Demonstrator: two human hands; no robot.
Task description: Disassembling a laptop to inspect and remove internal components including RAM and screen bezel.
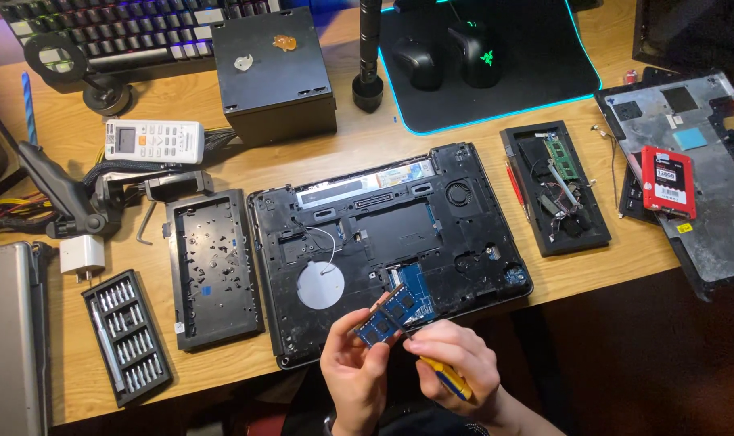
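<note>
A: Where's the memory module (376, 325) right now?

B: Pinched in the fingers of the left hand (355, 375), lifted just over the front edge of the open laptop base (383, 242), beside a second blue module (401, 305) that looks to sit angled up in its slot.

A: And the right hand (455, 363)?

B: Closed around a yellow-handled screwdriver (450, 379), with its fingertips up against the modules. So both hands are clamped on something, and they're close together.

A: What worries you?

B: The grip, mostly. The module is held by thin edges over the lip of the worktop (609, 270); a slip would likely drop it into the lap or onto the floor. Fingers on the gold contacts or chips could leave grease or static.

A: The screwdriver?

B: Its tip is hidden behind the hand, so I can't tell where it points. Held that near, it could scrape the board or the slot clips.

A: Anything else?

B: The bit set (127, 335) and the loose bottom cover (212, 266) lie well to the left, clear of the elbows I'd judge
</note>
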